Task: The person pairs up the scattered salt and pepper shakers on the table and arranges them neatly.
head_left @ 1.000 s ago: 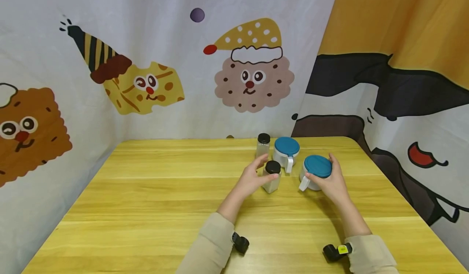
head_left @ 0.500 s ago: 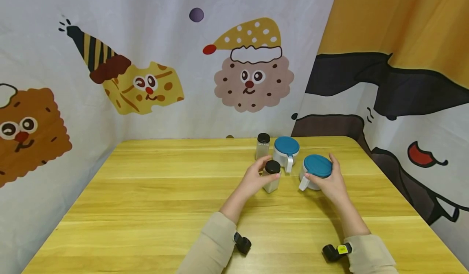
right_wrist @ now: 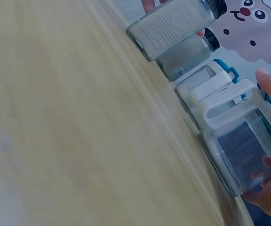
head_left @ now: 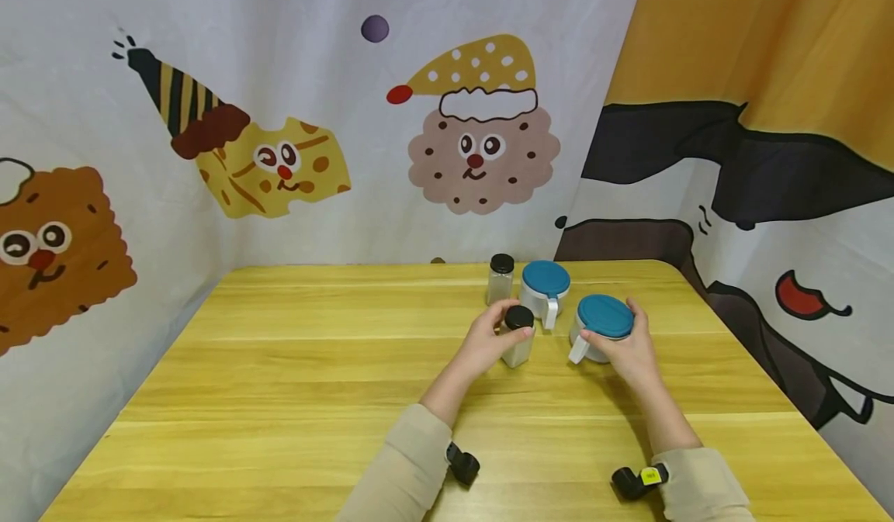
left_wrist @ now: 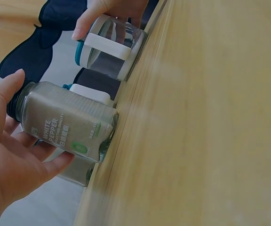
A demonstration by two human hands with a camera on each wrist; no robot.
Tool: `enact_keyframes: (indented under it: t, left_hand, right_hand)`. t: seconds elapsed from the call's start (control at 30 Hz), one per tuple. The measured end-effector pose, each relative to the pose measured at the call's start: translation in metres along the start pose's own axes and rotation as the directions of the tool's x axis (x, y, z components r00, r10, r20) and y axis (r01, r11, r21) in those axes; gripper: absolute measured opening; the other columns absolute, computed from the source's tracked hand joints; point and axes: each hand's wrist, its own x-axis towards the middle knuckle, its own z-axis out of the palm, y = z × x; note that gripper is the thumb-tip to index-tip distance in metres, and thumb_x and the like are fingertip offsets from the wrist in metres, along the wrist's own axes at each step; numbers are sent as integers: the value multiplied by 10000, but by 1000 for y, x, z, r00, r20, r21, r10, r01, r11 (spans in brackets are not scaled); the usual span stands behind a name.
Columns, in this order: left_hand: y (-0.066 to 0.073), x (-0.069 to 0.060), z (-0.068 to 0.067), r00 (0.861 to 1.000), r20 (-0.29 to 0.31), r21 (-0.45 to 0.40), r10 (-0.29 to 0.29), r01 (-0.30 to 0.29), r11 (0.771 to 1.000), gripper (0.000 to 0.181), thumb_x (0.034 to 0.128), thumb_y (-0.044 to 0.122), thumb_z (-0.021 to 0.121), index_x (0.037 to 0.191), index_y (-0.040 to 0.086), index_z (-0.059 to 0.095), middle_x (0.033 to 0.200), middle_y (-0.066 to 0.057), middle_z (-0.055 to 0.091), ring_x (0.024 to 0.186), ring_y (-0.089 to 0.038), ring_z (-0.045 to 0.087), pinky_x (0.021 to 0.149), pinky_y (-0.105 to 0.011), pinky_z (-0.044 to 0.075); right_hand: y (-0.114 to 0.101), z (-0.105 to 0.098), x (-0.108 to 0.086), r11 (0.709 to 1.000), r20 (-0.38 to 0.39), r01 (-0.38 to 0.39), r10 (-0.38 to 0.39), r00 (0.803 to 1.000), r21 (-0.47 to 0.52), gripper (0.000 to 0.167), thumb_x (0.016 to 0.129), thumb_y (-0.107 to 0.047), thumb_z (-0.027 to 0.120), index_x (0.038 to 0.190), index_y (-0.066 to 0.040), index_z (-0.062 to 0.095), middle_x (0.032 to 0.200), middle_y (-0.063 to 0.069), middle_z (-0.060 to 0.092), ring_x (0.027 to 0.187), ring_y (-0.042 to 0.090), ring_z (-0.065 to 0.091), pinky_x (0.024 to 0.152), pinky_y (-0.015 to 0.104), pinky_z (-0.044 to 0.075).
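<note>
In the head view my left hand point(head_left: 480, 345) grips a square glass jar point(head_left: 517, 351) with a black cap. Its label reads white pepper in the left wrist view, where the jar point(left_wrist: 69, 120) stands upright on the table. My right hand point(head_left: 634, 353) holds a clear seasoning jar point(head_left: 604, 316) with a blue lid and a white handle, thumb on the near side and fingers round the far side. Through its clear wall point(right_wrist: 246, 146), some fingertips show in the right wrist view. Both held jars appear to rest on the wood.
Behind them stand a second black-capped glass jar point(head_left: 500, 281) and a second blue-lidded seasoning jar point(head_left: 545, 278), its handle facing forward. The light wooden table point(head_left: 279, 398) reaches back to a cartoon-printed curtain point(head_left: 300, 57).
My left hand has shifted slightly right and its fingers have drawn closer round the pepper jar. My right hand stays almost still on the seasoning jar.
</note>
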Motion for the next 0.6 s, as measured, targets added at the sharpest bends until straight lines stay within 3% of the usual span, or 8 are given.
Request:
enact_keyframes:
  t: [0.4, 0.6]
  left_hand:
    - [0, 1, 0, 1000, -15, -17, -7, 7, 1000, 443, 873, 195, 726, 1286, 136, 577, 1180, -11, 622, 1093, -182, 532, 943, -428, 407]
    - [1, 1, 2, 1000, -14, 3, -11, 11, 1000, 442, 880, 198, 717, 1292, 128, 572, 1253, -23, 604, 1131, -174, 528, 973, -432, 395]
  right_hand:
    - [5, 2, 3, 1000, -21, -8, 8, 1000, -5, 1136, 765, -366, 814, 1540, -106, 26, 1534, 254, 148, 1359, 440, 227, 1052, 595, 235]
    - [6, 3, 3, 1000, -38, -16, 17, 999, 8, 1122, 760, -354, 820, 1542, -117, 51, 1534, 246, 163, 1358, 437, 233, 1052, 595, 238]
